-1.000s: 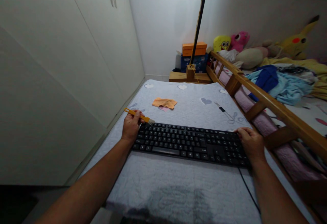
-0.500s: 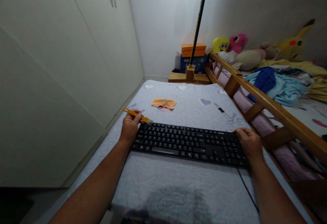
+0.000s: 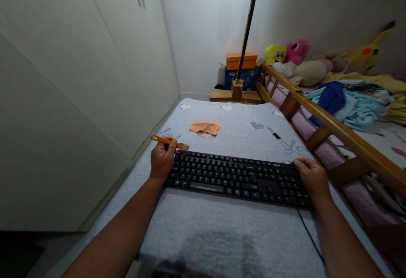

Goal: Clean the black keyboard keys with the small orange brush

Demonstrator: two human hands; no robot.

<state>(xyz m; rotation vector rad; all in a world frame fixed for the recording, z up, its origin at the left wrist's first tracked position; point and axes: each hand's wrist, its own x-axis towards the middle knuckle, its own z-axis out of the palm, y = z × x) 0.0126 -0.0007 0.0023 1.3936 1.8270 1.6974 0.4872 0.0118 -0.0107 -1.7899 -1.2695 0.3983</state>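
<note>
A black keyboard (image 3: 218, 172) lies across the quilted bed cover, its cable running out at the lower right. At its left end, my left hand (image 3: 162, 157) is closed around a small brush (image 3: 163, 140) with a yellow handle. The pale bristles are just above the keyboard's top left corner; whether they touch it I cannot tell. My right hand (image 3: 311, 176) grips the keyboard's right end, with the thumb and fingers at the top right corner.
Beyond the keyboard lie an orange cloth (image 3: 204, 127) and a thin wire tool with a black grip (image 3: 276, 136). A wooden bed rail (image 3: 336, 119) runs along the right, with plush toys and clothes behind it. White cabinet doors (image 3: 95, 100) stand on the left.
The brush has lifted slightly and lies more level, its bristles a little higher at the keyboard's top left corner. My right hand keeps its hold, and the view has shifted slightly.
</note>
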